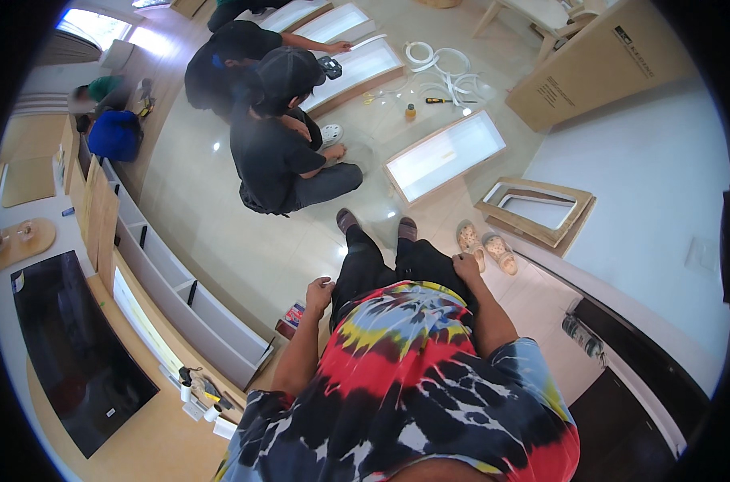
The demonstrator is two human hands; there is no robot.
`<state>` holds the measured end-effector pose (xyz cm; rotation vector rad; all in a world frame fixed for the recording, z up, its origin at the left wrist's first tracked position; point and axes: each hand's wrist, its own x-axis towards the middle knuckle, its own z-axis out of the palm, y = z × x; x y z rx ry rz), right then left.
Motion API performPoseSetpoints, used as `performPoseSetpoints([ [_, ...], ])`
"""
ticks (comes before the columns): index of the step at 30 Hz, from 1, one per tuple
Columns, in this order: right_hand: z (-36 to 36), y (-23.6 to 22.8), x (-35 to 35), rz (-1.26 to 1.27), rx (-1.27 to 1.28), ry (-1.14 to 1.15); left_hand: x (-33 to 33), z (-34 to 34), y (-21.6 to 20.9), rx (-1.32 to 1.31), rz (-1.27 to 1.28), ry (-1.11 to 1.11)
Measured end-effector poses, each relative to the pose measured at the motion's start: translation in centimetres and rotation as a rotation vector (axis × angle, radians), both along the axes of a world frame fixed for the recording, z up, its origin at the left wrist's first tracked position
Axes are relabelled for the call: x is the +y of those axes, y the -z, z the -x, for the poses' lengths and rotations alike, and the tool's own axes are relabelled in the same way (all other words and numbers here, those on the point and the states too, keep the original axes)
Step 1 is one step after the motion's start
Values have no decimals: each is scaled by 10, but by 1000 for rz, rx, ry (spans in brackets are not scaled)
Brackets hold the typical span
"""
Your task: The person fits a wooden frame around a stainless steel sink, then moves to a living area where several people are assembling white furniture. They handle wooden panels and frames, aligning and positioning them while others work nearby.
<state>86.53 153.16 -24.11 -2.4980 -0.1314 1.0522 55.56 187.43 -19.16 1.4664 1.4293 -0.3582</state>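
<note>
Beside my left thigh hangs my left hand (321, 295), its fingers curled with nothing visible in them. My right hand (465, 266) rests against my right thigh, fingers drawn in, and nothing shows in its grasp. Both touch or nearly touch my black trousers (363, 269). Close to the right hand, a pair of beige clogs (484, 245) sits on the floor. Ahead of my feet lies a shallow wooden box (392, 173) with a white inside. Past it are a yellow-and-black screwdriver (439, 101), a small amber bottle (411, 112) and loops of white strip (439, 66).
A person in black (269, 153) crouches ahead left, beside another with a cap (240, 40), near more white-lined boxes (357, 68). To the right are stacked wooden frames (570, 229) and a large cardboard box (598, 68). A white shelf unit (168, 277) and a dark screen (80, 345) line the left.
</note>
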Motion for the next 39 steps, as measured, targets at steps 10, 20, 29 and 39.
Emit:
performPoseSetpoints([
  [10,-3,11,0,-13,8,-11,3,1,5,24,3,-19],
  [20,-7,7,7,0,10,-3,5,-7,6,17,-17,20],
  [29,-9,9,11,-15,12,-2,9,-18,-2,26,0,9],
  [39,-9,9,11,11,15,-9,12,-14,6,15,8,10],
])
